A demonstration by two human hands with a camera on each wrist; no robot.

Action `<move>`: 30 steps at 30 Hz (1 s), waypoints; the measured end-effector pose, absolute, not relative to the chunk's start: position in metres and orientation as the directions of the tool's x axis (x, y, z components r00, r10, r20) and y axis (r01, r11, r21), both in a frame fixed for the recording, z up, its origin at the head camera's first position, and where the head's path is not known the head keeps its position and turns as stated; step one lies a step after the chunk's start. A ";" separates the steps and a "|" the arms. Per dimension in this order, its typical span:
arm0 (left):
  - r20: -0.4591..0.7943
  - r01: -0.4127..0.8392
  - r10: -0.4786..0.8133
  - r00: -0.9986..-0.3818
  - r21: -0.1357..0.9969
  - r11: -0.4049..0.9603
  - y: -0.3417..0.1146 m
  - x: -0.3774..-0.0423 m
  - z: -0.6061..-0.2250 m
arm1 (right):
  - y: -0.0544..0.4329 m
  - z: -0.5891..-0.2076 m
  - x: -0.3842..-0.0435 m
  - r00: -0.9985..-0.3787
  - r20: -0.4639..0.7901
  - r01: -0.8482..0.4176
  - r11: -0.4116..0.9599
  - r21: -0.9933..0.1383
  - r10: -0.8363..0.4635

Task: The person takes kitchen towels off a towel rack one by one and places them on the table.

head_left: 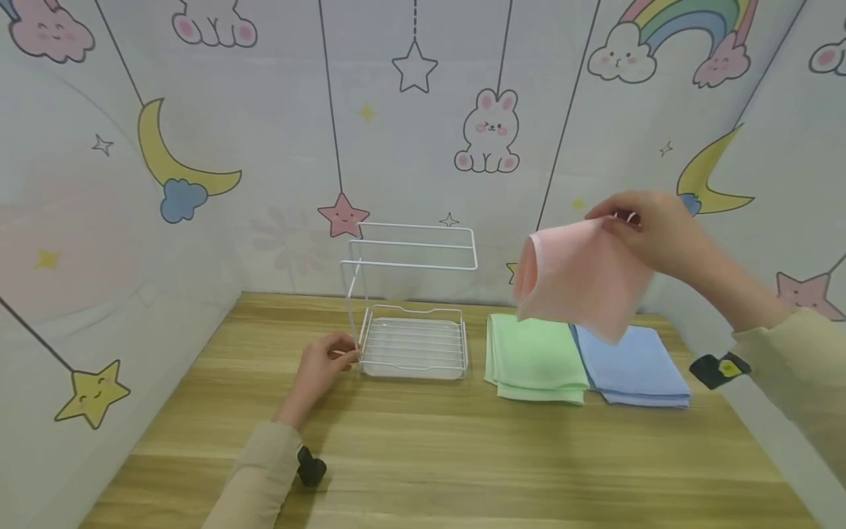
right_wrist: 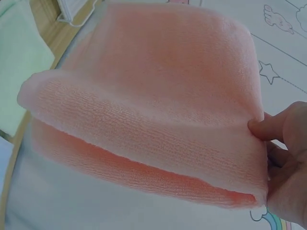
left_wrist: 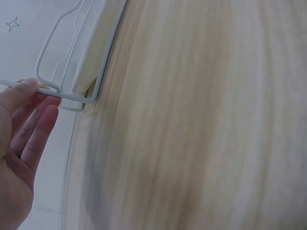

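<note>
A white wire rack (head_left: 410, 247) with a bar-topped upper part and a shallow tray (head_left: 413, 371) at its base stands on the wooden table. At its lower left corner my left hand (head_left: 324, 367) pinches the frame. The left wrist view shows the thumb and fingers around a wire of the rack (left_wrist: 72, 97). My right hand (head_left: 667, 228) pinches a folded pink towel (head_left: 581, 272) by its upper edge, raised above the table. In the right wrist view the towel (right_wrist: 158, 72) hangs in soft layers, with the thumb on its near face.
Right of the rack, a folded green towel (head_left: 535, 360) lies on the wooden table (head_left: 423, 455), with a folded blue towel (head_left: 634, 367) beside it. Walls (head_left: 277, 147) printed with cartoon stars, moons and rabbits rise behind the table and at both sides.
</note>
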State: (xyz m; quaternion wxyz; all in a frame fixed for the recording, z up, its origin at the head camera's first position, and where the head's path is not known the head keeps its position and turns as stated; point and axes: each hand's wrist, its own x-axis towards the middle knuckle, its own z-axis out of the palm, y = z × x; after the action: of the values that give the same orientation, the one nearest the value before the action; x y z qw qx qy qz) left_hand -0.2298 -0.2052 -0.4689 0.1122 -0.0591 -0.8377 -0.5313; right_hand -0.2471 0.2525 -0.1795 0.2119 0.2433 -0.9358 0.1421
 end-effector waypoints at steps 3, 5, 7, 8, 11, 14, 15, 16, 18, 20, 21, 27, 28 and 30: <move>0.243 0.208 -0.028 -0.970 0.880 0.427 -0.206 -0.230 -0.469 | 0.254 -0.193 -0.242 -0.810 0.433 -0.508 0.842 -0.181 -0.395; 0.234 0.199 -0.032 -0.972 0.883 0.426 -0.206 -0.230 -0.469 | 0.254 -0.202 -0.240 -0.819 0.414 -0.504 0.844 -0.186 -0.398; 0.232 0.197 -0.031 -0.972 0.883 0.425 -0.206 -0.230 -0.470 | 0.254 -0.210 -0.238 -0.817 0.404 -0.516 0.834 -0.196 -0.412; 0.231 0.197 -0.030 -0.973 0.885 0.423 -0.206 -0.230 -0.470 | 0.254 -0.214 -0.237 -0.814 0.400 -0.524 0.830 -0.194 -0.420; 0.238 0.206 -0.025 -0.971 0.883 0.422 -0.207 -0.230 -0.470 | 0.254 -0.225 -0.232 -0.795 0.395 -0.560 0.807 -0.187 -0.460; 0.244 0.213 -0.022 -0.969 0.881 0.422 -0.207 -0.230 -0.471 | 0.253 -0.234 -0.226 -0.789 0.372 -0.579 0.795 -0.182 -0.489; 0.245 0.214 -0.021 -0.969 0.881 0.421 -0.207 -0.230 -0.471 | 0.252 -0.237 -0.224 -0.790 0.361 -0.581 0.793 -0.182 -0.495; 0.245 0.214 -0.022 -0.969 0.882 0.419 -0.207 -0.230 -0.471 | 0.252 -0.240 -0.221 -0.790 0.349 -0.584 0.790 -0.184 -0.504; 0.247 0.214 -0.023 -0.969 0.881 0.421 -0.207 -0.230 -0.471 | 0.250 -0.246 -0.217 -0.795 0.325 -0.585 0.788 -0.192 -0.511; 0.249 0.215 -0.027 -0.968 0.881 0.422 -0.207 -0.230 -0.472 | 0.248 -0.252 -0.212 -0.788 0.315 -0.599 0.777 -0.193 -0.529; 0.251 0.216 -0.028 -0.968 0.880 0.422 -0.207 -0.230 -0.472 | 0.248 -0.256 -0.210 -0.778 0.315 -0.614 0.765 -0.194 -0.544; 0.255 0.222 -0.025 -0.967 0.882 0.415 -0.206 -0.230 -0.472 | 0.245 -0.275 -0.194 -0.727 0.304 -0.685 0.683 -0.254 -0.616; 0.256 0.224 -0.025 -0.966 0.883 0.413 -0.206 -0.231 -0.472 | 0.245 -0.277 -0.192 -0.718 0.302 -0.696 0.666 -0.269 -0.628; 0.261 0.228 -0.025 -0.965 0.882 0.413 -0.206 -0.231 -0.473 | 0.245 -0.280 -0.186 -0.713 0.260 -0.701 0.647 -0.300 -0.651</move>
State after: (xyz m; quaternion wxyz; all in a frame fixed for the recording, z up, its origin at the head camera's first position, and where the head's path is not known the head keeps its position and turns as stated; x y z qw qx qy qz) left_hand -0.2314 -0.2062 -0.4728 0.1176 -0.0609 -0.8323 -0.5382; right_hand -0.1855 0.2454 -0.2801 0.0642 0.3734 -0.9053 0.1920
